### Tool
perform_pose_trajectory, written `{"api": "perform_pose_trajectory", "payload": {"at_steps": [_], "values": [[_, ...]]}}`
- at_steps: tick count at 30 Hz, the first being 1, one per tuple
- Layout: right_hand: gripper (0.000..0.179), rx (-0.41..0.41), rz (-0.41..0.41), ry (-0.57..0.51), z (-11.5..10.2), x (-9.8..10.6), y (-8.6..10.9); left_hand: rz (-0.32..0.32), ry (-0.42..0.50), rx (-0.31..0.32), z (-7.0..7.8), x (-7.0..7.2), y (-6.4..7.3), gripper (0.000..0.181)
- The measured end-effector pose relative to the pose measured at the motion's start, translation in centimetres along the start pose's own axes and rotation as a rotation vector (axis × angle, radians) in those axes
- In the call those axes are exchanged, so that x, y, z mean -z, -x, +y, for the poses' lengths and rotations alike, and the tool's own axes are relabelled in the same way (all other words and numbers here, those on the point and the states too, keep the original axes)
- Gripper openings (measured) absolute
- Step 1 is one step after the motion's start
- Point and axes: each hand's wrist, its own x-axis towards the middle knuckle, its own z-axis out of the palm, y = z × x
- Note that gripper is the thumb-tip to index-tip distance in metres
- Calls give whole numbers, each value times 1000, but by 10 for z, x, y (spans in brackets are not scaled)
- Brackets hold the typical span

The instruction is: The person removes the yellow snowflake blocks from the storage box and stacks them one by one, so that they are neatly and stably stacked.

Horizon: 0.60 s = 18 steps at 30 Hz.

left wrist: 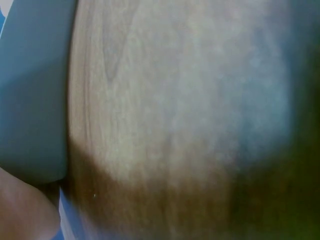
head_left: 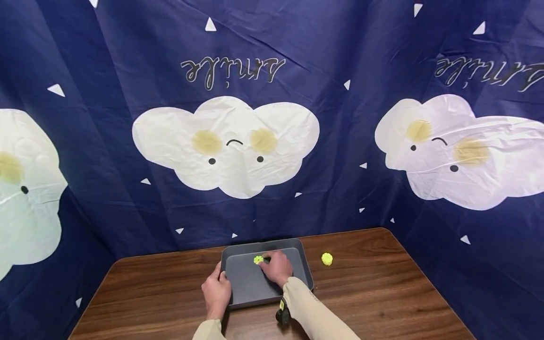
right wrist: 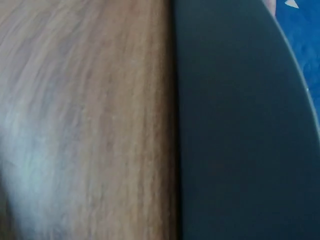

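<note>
A dark grey rectangular tray (head_left: 246, 283) lies on the wooden table. My left hand (head_left: 216, 290) grips its left wall, thumb at the rim. Over the tray's inside, my right hand (head_left: 277, 268) pinches a small yellow-green flower-shaped piece (head_left: 258, 259) between thumb and fingers. Whether that piece touches the tray floor, I cannot tell. The left wrist view has the tray's outer wall (left wrist: 35, 90) and part of my left hand (left wrist: 25, 210) at its lower corner. Only the tray's wall (right wrist: 240, 125) and table appear large in the right wrist view; the right hand's fingers are hidden there.
A yellow scalloped piece (head_left: 327, 259), perhaps a small stack, sits on the wooden table (head_left: 361, 293) to the right of the tray. Behind and at both sides hangs a dark blue curtain (head_left: 340, 198) with white clouds. A black device (head_left: 282, 315) is under my right wrist.
</note>
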Motion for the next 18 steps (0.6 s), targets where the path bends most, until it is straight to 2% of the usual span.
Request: {"api": "perform_pose_trajectory", "payload": {"at_steps": [4,10,16,18], "values": [[20,-34,-7,-22,2,-1,-2,-6,-8,-24,0,-1,-1,41],[20,-80,-42,-27,2,-3,-1,-9,-19,-9,-1,0,0,41],[8,-89,13,-110,2,-2,1,-5,-14,-35,0,-1,-1,41],[9,-98,22,-120,0,-1,0,8,-14,-48,1,-1,-2,40]]}}
